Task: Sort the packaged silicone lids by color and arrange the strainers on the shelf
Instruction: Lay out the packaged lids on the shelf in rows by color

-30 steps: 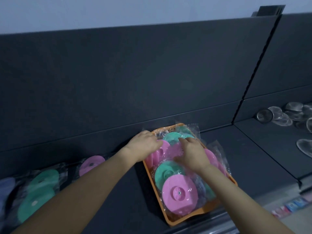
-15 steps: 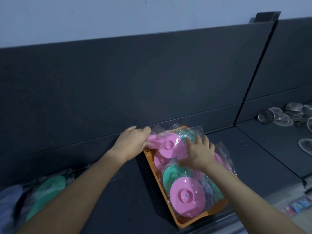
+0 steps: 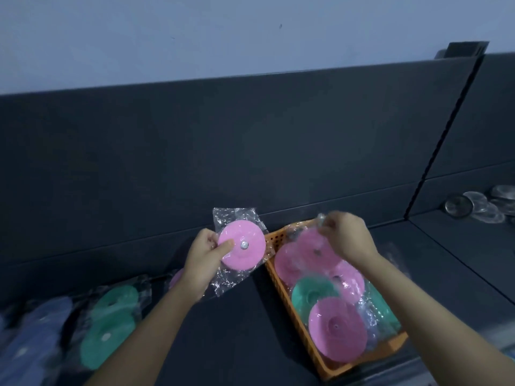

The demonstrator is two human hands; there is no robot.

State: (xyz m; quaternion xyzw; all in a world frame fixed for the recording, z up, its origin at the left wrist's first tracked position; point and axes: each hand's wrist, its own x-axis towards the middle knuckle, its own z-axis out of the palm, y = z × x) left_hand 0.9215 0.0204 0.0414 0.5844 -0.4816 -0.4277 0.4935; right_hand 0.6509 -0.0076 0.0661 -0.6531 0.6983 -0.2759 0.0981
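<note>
Pinching a packaged pink lid (image 3: 241, 245) between thumb and curled fingers, your left hand (image 3: 204, 260) holds it in the air just left of the orange basket (image 3: 362, 362), the lid's face turned toward you. Your right hand (image 3: 347, 236) has its fingertips closed on the top of the clear bag around a second pink lid (image 3: 315, 247), over the basket's far end.

Below that, the basket holds three more pink lids (image 3: 337, 328), all bagged. One lies at the far left, one in the middle right and the largest-looking at the near end. One green lid (image 3: 315, 292) lies between them, and probably a second shows under crumpled wrap by the right wall.

On the dark shelf (image 3: 250, 330) to your left, two green packaged lids (image 3: 107, 341) lie one behind the other. Beyond them sit blue packets (image 3: 33, 330), too blurred to count. One pink edge (image 3: 176, 277) peeks from behind your left wrist.

Far right, on the neighbouring shelf section, at least four metal strainers (image 3: 458, 206) lie clustered, cut by the frame edge.
</note>
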